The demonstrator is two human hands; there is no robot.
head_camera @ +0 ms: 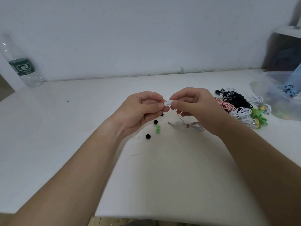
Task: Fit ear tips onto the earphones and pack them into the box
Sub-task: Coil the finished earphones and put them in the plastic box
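Observation:
Above the middle of the white table (65, 128) my two hands meet. My left hand (140, 110) pinches a small white ear tip (165, 104) between thumb and fingers. My right hand (193, 103) pinches a white earbud (169, 102) pressed against that tip. The earbud's thin white cable (189, 124) hangs down to a bundled coil with a tie and a metal plug on the table. Loose ear tips lie under my hands: black ones (148, 136) and a green pair (157, 129), plus faint white ones (137, 138).
A heap of coiled earphones (239, 105) in black, red-white, white and green lies at the right. Behind it stands a clear plastic box (281, 98) holding more earphones. A water bottle (19, 62) stands at the far left against the wall.

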